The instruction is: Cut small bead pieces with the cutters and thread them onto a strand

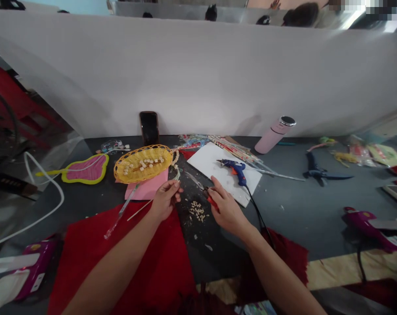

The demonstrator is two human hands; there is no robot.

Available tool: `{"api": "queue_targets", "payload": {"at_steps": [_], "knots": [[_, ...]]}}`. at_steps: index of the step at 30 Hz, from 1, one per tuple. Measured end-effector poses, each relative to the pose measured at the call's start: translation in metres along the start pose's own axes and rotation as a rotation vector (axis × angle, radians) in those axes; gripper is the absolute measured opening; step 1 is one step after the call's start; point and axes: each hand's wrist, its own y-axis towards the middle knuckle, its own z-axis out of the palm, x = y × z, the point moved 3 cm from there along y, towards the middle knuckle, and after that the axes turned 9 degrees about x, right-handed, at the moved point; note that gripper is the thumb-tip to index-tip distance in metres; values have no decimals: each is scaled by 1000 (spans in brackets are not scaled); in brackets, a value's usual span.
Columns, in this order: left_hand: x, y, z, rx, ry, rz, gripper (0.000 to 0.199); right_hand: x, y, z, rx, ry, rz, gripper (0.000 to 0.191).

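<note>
Near the middle of the table my left hand point(166, 199) is closed on a thin pale stick point(139, 210) that slants down to the left; a pale green strand rises above its fingertips. To its right, my right hand point(225, 205) is wrapped round the red handles of pliers point(212, 199), whose metal jaws point up and left. The two hands are apart. Between and below them lies a pile of small beige pieces point(197, 211). A yellow woven basket point(144, 162) with pale pieces in it stands behind my left hand.
Behind my right hand, a blue glue gun point(234, 168) rests on a white board point(201, 159), its cord running forward. A pink bottle point(273, 135), dark pliers point(316, 173) and a phone point(149, 127) stand or lie farther back. Red cloth point(119, 258) covers the left front; a white partition point(191, 78) rises behind.
</note>
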Motion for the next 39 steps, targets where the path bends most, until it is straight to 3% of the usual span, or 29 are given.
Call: {"api": "queue_targets", "payload": {"at_steps": [4, 10, 39], "knots": [[0, 1, 0, -2, -31, 8, 27, 5, 2, 7, 61, -192, -10, 38], [1, 1, -1, -10, -42, 31, 24, 14, 3, 7, 83, -281, -3, 35], [4, 1, -3, -12, 27, -26, 27, 27, 1, 11, 67, -299, -13, 25]]}}
